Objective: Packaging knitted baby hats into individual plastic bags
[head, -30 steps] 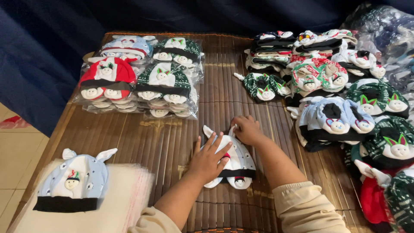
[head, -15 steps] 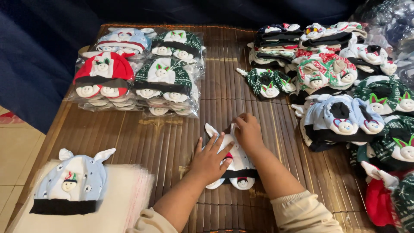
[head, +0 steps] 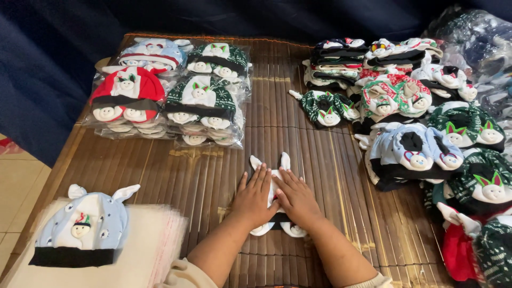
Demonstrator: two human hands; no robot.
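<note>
Both hands lay flat on one small knitted hat (head: 273,188) near the middle of the slatted bamboo mat (head: 202,181), toward its near edge. The left hand (head: 255,198) pressed down with its fingers straight and slightly spread; the right hand (head: 296,197) lay beside it, fingers close together and angled inward, so the two nearly met over the hat. Neither was pinching anything. The hands covered most of the hat: only two white ear tips at its far end and two white rounded bits at its near end showed, plus a sliver of dark band, so its colour and pattern could not be made out.

At the near left, a pale blue hat (head: 82,226) with white ears rested on a stack of clear plastic bags (head: 152,240), whose near edge was cut off by the frame. Farther off on the left sat bagged hats (head: 176,96), red, green and blue, in glossy wrappers. On the right, a loose heap of unbagged hats (head: 421,122) ran out of view at the right edge, tangled so that single hats were hard to count. Both forearms were cut off at the bottom.
</note>
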